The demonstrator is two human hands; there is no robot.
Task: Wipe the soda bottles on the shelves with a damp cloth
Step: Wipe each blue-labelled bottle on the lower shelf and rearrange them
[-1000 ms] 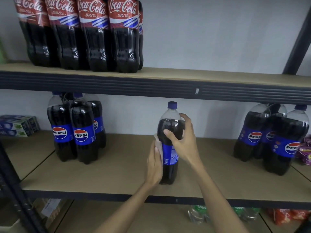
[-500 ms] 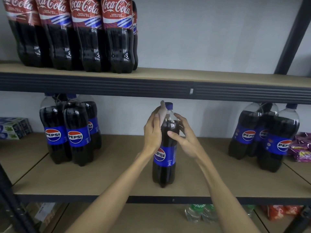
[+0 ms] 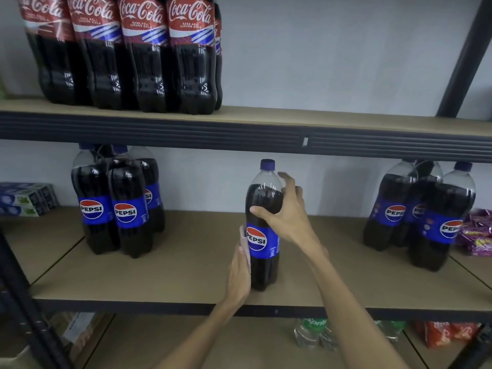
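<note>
**Cloth back down at label: stroke runs top to bottom**

L hand (image 3: 239,270) now sits low, fingers flat and straight, pressing the cloth (image 3: 244,242) onto the left side of the bottle (image 3: 262,242) at label level. Half a sec ago it was up by the cap, and a sec ago it was low again. So it's doing up-down passes on that one side.

R hand (image 3: 290,213) grips the bottle's shoulder, thumb across the front, fingers curled behind, index lifted off. Half a sec ago that hold looked looser. The logo faces out now but didn't a sec ago, so the bottle got turned.

My read: this bottle is partway done, w/ right side and back prob. still to go. Can't tell which of the others are done.

Edges & room:
- Bottle stands upright and alone on the mid shelf (image 3: 186,275), base near the front lip.
- It's well apart from the left Pepsi group (image 3: 117,211) and the right group (image 3: 426,217), w/ bare board both sides for turning.
- The top shelf (image 3: 239,129) rail hangs not far above the cap, so a straight lift is limited and it'd come out fwd.
- A sideways cloth push could slide the base toward the lip. The R grip counters that.
</note>
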